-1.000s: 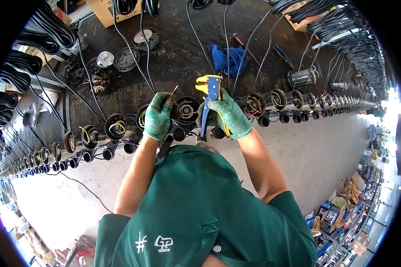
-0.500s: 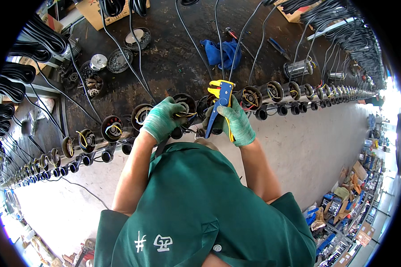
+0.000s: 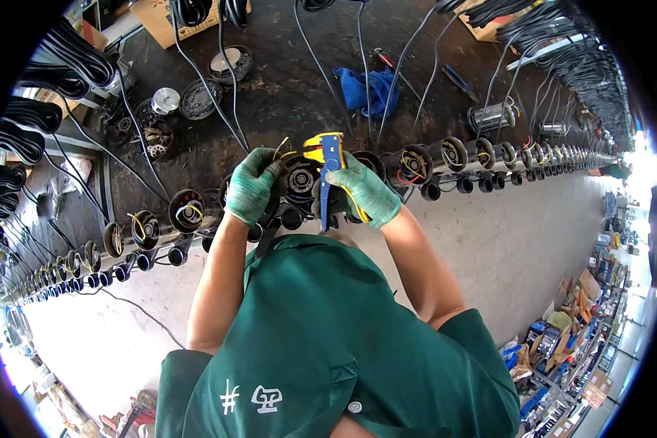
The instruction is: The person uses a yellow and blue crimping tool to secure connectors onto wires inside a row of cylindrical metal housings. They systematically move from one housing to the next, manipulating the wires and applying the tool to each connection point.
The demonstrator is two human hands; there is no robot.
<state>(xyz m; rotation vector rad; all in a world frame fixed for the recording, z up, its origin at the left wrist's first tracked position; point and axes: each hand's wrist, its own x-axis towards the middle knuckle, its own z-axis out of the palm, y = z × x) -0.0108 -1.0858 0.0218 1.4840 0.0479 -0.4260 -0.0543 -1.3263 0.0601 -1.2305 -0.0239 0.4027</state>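
Note:
My right hand (image 3: 369,193), in a green knit glove, is closed around a blue and yellow wire stripper (image 3: 331,152). The tool's head points up and to the left; its handles hang downward. My left hand (image 3: 249,191), gloved the same way, is pinched on thin wires, with a pale wire end (image 3: 284,142) standing up past the fingertips. The stripper's jaws are close to these wires but appear apart from them. Between both hands sits a round open motor housing (image 3: 301,179). The left fingers partly cover a neighbouring housing.
Similar housings (image 3: 416,164) run in a long row along the edge of a dark bench (image 3: 292,87), with black cables rising from them. On the bench lie a blue cloth (image 3: 369,91), pliers (image 3: 460,82) and bowls of small parts (image 3: 201,99). Boxes and goods fill shelves at right.
The stripper in my right hand has moved left and stands more upright. My left hand has shifted slightly left and up, and a wire end now sticks up from its fingers.

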